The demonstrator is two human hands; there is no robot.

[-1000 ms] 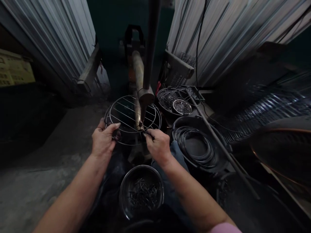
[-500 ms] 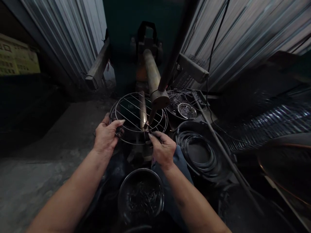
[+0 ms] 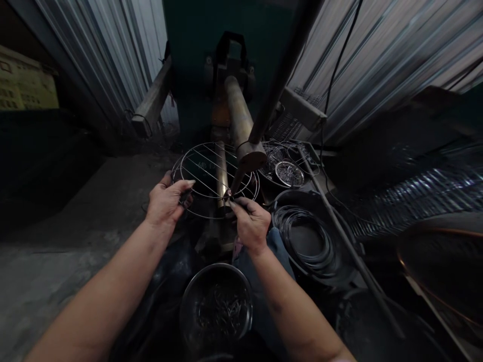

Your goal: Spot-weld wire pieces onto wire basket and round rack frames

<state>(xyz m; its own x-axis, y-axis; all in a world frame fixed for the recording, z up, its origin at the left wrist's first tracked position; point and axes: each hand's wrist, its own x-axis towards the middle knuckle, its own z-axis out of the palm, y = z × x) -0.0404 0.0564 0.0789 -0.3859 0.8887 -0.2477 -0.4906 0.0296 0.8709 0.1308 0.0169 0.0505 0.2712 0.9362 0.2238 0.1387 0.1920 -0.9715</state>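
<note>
A round wire rack (image 3: 206,168) with parallel cross wires lies under the tip of a welding electrode (image 3: 245,158) and over a brass-coloured lower arm (image 3: 222,173). My left hand (image 3: 166,203) grips the rack's left rim, thumb on top. My right hand (image 3: 251,223) is closed at the rack's near edge just below the electrode tip, pinching a small wire piece that is hard to make out. A metal bowl (image 3: 216,306) of small wire bits sits on my lap between my forearms.
A dark basin (image 3: 313,236) with coiled wire rings is at my right knee. Behind it a tray (image 3: 289,168) holds more wire racks. A long rod (image 3: 339,231) slants across the right. Corrugated metal sheets (image 3: 113,60) stand on both sides; concrete floor (image 3: 75,221) lies left.
The view shifted right and up a little. My right hand slid up to the rack's near rim beneath the electrode tip; my left hand kept its grip on the left rim.
</note>
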